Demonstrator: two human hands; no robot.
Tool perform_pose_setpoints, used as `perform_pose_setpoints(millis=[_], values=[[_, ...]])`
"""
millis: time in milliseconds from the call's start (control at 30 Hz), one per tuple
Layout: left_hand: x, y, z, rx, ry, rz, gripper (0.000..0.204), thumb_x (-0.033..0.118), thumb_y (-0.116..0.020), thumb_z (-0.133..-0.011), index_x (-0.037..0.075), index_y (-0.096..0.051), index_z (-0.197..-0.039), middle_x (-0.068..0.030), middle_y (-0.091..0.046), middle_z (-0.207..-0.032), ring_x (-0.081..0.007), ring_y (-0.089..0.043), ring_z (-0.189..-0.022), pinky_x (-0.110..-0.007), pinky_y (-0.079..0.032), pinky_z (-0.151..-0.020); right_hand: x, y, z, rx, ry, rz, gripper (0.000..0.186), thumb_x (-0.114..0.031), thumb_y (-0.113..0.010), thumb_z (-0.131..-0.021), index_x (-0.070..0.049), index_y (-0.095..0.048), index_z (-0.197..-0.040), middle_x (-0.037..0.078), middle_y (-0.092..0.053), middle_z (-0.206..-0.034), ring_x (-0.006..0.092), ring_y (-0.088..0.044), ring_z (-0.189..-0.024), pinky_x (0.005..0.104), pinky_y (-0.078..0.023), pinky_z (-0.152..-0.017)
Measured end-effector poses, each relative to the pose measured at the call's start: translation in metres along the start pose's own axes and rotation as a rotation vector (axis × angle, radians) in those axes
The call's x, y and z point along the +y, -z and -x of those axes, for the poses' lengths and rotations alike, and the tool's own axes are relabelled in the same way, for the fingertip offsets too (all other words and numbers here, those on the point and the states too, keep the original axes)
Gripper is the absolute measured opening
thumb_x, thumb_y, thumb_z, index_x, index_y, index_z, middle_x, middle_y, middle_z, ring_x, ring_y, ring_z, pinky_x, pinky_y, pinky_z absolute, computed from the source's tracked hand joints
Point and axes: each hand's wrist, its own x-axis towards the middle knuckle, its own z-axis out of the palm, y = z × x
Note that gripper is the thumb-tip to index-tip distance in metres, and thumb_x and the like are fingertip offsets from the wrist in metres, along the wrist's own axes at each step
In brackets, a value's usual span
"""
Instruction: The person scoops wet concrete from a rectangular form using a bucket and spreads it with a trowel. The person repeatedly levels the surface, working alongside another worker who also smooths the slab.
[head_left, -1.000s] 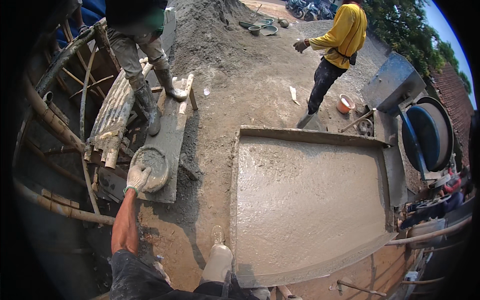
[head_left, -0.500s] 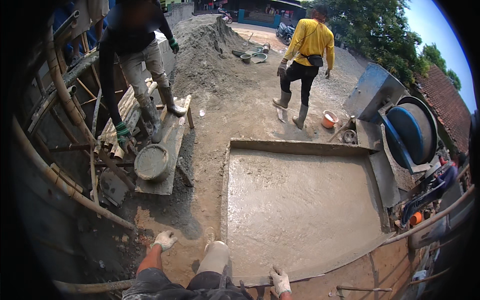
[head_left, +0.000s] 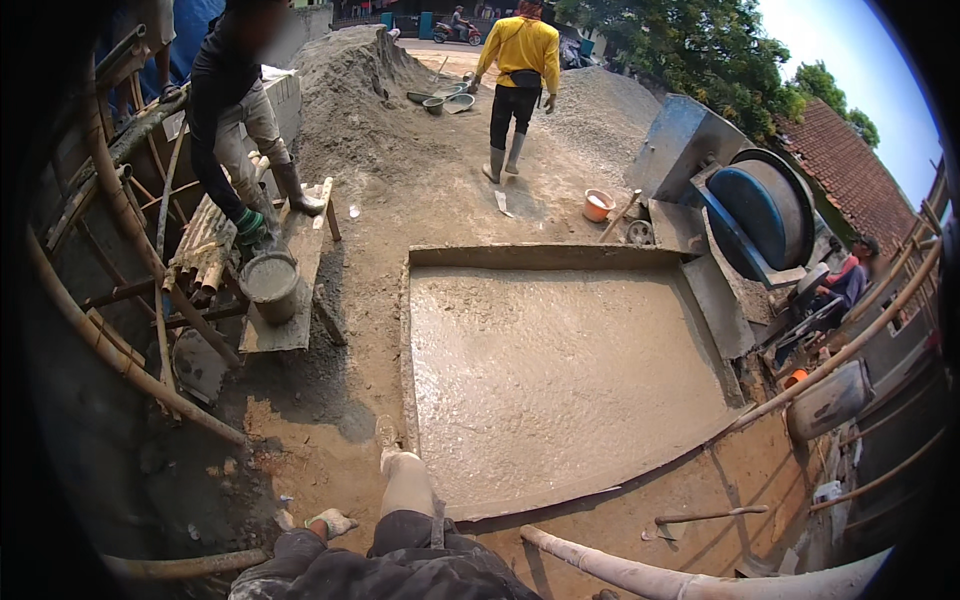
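Observation:
My left hand [head_left: 335, 523], in a pale work glove, hangs low beside my bent leg, above the brown dirt. It looks open and holds nothing I can see. My right hand is out of view. In front of me lies a shallow rectangular trough [head_left: 405, 340] filled with wet grey cement mix [head_left: 560, 350]. My pale boot [head_left: 405, 480] stands at its near left corner. Left of it, a co-worker's green-gloved hand [head_left: 250, 225] is at the rim of a mortar-coated bucket [head_left: 270, 290], which stands on a plank bench [head_left: 310, 240].
A thick pale pole [head_left: 700, 580] crosses the lower right. Bamboo poles [head_left: 130, 370] line the left side. A blue-drum concrete mixer [head_left: 750, 215] and an orange bucket [head_left: 598, 205] stand beyond the trough. A person in yellow [head_left: 520, 60] is near the sand pile [head_left: 350, 100].
My view has shifted. My right hand has left the trough's near edge and gone out of view. The person in yellow has walked farther off. The co-worker's bucket now sits more upright.

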Motion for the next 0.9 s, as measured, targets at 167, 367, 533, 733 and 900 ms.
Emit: perform_pose_setpoints(millis=[167,367,533,733,900], values=[[0.103,0.057,0.02,0.341,-0.232,0.062,0.061,0.041,-0.065,-0.098,0.0,-0.067,-0.143,-0.0222,-0.07,-0.14,-0.0359,-0.065,-0.131,-0.042,-0.048,-0.113,-0.105,0.079,0.055,0.235,0.611,-0.304,0.06,-0.041,-0.049,-0.11,-0.021,-0.04,-0.165,0.019,-0.056,-0.154,0.037,-0.063,-0.124,0.0513,-0.054,-0.102],[0.175,0.067,0.035,0.412,-0.513,0.164,0.05,0.036,-0.064,-0.1,-0.002,-0.072,-0.13,-0.0197,-0.075,-0.124,-0.0296,-0.07,-0.115,-0.04,-0.051,-0.101,-0.177,0.149,0.113,0.026,1.152,-0.355,0.06,-0.046,-0.041,-0.113,-0.022,-0.033,-0.168,0.02,-0.05,-0.16,0.0436,-0.06,-0.13,0.0577,-0.052,-0.107],[0.129,0.031,0.01,0.259,-0.483,0.225,0.04,0.033,-0.065,-0.1,-0.003,-0.073,-0.115,-0.0054,-0.069,-0.093,-0.0167,-0.062,-0.084,-0.032,-0.05,-0.079,-0.184,0.156,0.123,-0.377,1.107,-0.524,0.06,-0.049,-0.033,-0.116,-0.024,-0.028,-0.171,0.021,-0.045,-0.165,0.0491,-0.057,-0.136,0.0629,-0.051,-0.111],[-0.029,-0.036,-0.02,0.081,-0.005,0.455,0.032,0.028,-0.065,-0.103,0.0,-0.071,-0.117,-0.0035,-0.067,-0.087,-0.0164,-0.06,-0.071,-0.035,-0.046,-0.059,-0.195,0.126,0.14,-0.204,0.974,-0.87,0.063,-0.049,-0.037,-0.116,-0.011,-0.03,-0.166,0.034,-0.05,-0.155,0.0575,-0.061,-0.123,0.0658,-0.054,-0.104],[-0.104,-0.076,-0.026,-0.065,0.278,0.432,0.029,0.029,-0.065,-0.103,0.003,-0.072,-0.114,-0.003,-0.067,-0.086,-0.0158,-0.058,-0.068,-0.033,-0.045,-0.058,-0.214,0.133,0.162,0.145,0.403,-0.659,0.049,-0.057,-0.059,-0.107,-0.018,-0.065,-0.136,0.022,-0.069,-0.133,0.0385,-0.07,-0.12,0.0543,-0.059,-0.101]])
